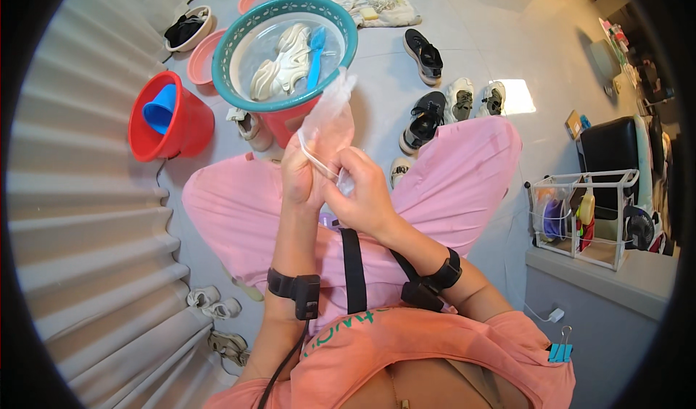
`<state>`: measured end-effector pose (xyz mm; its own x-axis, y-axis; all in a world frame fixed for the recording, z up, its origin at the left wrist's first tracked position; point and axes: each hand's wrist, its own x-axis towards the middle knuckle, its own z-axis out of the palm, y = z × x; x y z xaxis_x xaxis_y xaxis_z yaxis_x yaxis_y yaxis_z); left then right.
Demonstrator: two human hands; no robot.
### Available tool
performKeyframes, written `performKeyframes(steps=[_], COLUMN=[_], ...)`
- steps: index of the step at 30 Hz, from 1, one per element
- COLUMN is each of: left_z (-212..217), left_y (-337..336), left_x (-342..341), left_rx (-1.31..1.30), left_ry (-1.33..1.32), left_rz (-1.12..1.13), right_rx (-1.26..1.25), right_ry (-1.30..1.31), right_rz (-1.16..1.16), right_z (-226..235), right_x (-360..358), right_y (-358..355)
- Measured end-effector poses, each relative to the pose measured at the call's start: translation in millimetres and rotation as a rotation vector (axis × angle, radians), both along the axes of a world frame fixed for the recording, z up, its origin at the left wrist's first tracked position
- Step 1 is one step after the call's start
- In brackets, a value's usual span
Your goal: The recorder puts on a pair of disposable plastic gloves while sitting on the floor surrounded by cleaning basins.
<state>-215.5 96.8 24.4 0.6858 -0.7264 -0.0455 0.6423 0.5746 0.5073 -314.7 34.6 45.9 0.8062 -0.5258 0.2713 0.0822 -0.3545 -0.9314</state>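
My left hand is raised before my lap, partly inside a translucent whitish disposable glove. Its fingers point upward into the glove, whose tips hang loose and crumpled. A rolled cuff crosses the hand. With bent fingers, my right hand pinches the glove near that cuff. Just beyond them stands a teal-rimmed basin on a red bucket-like base. In it lie white sneakers and a blue brush, seemingly in water.
A red bucket with a blue cup stands at left, near pink basins. Black sneakers and other shoes rest on the floor at right. Behind lies a pale cloth. A white rack sits far right.
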Motion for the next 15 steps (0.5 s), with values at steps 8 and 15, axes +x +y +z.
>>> performKeyframes(steps=[8, 15], left_z=[-7.3, 5.5], left_y=[-27.8, -25.1], left_x=[6.2, 5.9], left_rx=[0.293, 0.375], left_ry=[0.073, -0.025], left_rz=[0.201, -0.107], right_rx=[0.07, 0.085], right_ry=[-0.025, -0.026], right_rz=[-0.049, -0.008], right_z=[-0.2, -6.5], right_x=[8.5, -0.6], right_y=[-7.4, -9.2])
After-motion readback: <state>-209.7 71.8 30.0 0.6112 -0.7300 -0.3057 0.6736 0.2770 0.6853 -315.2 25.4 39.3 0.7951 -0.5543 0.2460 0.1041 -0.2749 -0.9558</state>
